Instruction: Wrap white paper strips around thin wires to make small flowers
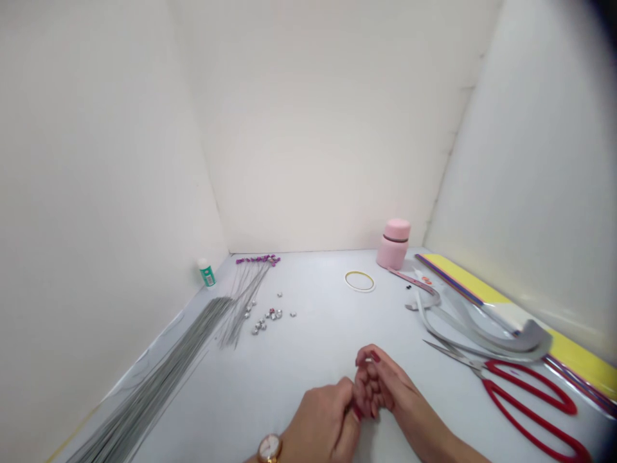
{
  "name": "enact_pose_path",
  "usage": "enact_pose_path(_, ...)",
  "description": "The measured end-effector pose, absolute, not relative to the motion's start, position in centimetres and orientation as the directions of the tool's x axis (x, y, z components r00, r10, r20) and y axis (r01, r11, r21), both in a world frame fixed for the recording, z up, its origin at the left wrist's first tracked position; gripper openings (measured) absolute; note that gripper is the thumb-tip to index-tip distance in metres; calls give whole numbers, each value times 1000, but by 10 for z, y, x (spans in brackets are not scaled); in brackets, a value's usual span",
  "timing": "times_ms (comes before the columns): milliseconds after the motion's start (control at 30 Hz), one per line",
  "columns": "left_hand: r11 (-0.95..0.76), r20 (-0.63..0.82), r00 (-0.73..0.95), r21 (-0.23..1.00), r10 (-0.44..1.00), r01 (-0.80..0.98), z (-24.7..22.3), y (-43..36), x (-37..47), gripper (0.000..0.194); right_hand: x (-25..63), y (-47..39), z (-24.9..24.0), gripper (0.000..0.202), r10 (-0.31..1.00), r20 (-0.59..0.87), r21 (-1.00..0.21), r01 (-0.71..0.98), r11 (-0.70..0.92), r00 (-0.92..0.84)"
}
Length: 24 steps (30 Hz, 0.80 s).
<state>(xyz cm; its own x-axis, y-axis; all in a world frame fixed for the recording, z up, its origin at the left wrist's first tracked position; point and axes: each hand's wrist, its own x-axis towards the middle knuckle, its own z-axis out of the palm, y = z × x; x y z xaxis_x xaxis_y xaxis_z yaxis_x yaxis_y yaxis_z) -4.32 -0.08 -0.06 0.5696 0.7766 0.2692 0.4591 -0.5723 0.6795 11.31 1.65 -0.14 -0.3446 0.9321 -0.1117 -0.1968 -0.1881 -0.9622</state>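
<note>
My left hand, with a watch on its wrist, is closed with thumb and fingers pressed together. It touches the fingers of my right hand low in the middle of the head view. My right hand is turned palm toward the left, its fingers curled in. Whatever lies between the fingertips is hidden or too small to make out. Beyond the hands to the left are several small silver bead-like pieces. Red-handled scissors lie to the right of my right hand, blades partly apart.
At left lies a long bundle of grey wires; beyond it are wires with purple tips. A green-and-white bottle stands by the left wall. Further back are a tape ring and pink flask. White strips and yellow-topped packs lie right.
</note>
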Motion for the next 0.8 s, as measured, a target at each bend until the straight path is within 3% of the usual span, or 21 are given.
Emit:
enact_pose_path(133, -663, 279, 626, 516, 728, 542, -11, 2, -40, 13, 112, 24, -5, 33, 964, -103, -989, -78, -125, -246)
enact_pose_path(267, -699, 276, 654, 429, 704, 572, -18, 5, -38, 14, 106, 53, -11, 25, 998, 41, -984, 174, 48, -42)
enact_pose_path(467, -660, 248, 644, 523, 723, 539, -9, 5, -40, 18, 54, 99, -17, 52, 993, 115, -923, 366, 117, -26)
enact_pose_path(600, -649, 260, 661, 615, 704, 449, -10, 8, -39, 19, 13, 106, -18, 65, 968, 144, -899, 383, 215, -206)
enact_pose_path(700, -643, 262, 663, 635, 701, 428, -21, 12, -40, 18, 4, 103, -20, 58, 946, 180, -881, 384, 276, -269)
enact_pose_path(800, -629, 291, 634, 661, 717, 408, -33, 16, -43, 22, 26, 102, -19, 36, 955, 224, -847, 445, 290, -196)
